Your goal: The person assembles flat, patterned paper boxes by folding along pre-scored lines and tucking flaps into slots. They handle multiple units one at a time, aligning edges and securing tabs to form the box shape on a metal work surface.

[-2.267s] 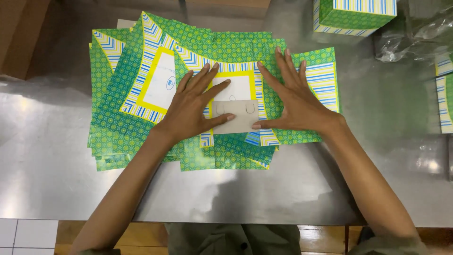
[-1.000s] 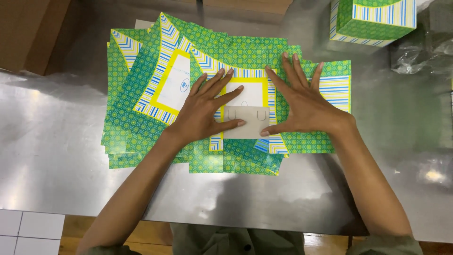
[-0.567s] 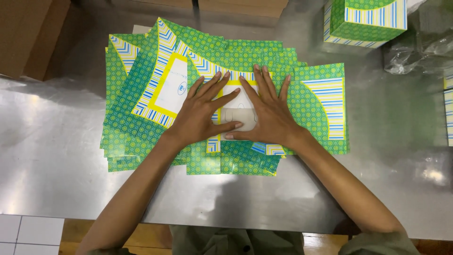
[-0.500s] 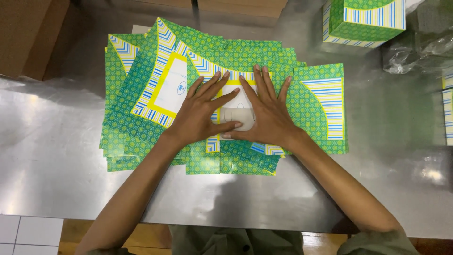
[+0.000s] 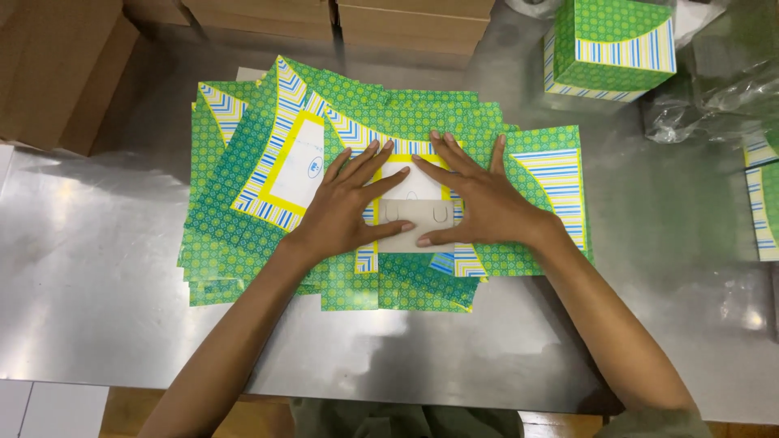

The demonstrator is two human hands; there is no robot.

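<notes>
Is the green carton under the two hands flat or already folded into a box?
Flat: the green carton lies spread on the pile, both palms pressing it.

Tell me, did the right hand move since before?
Yes. The right hand slid left across the flat green cartons, off the striped panel, toward the left hand.

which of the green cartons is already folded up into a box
The green box at the far right of the table. It stands as a box, while the others lie flat in the pile under both hands.
</notes>
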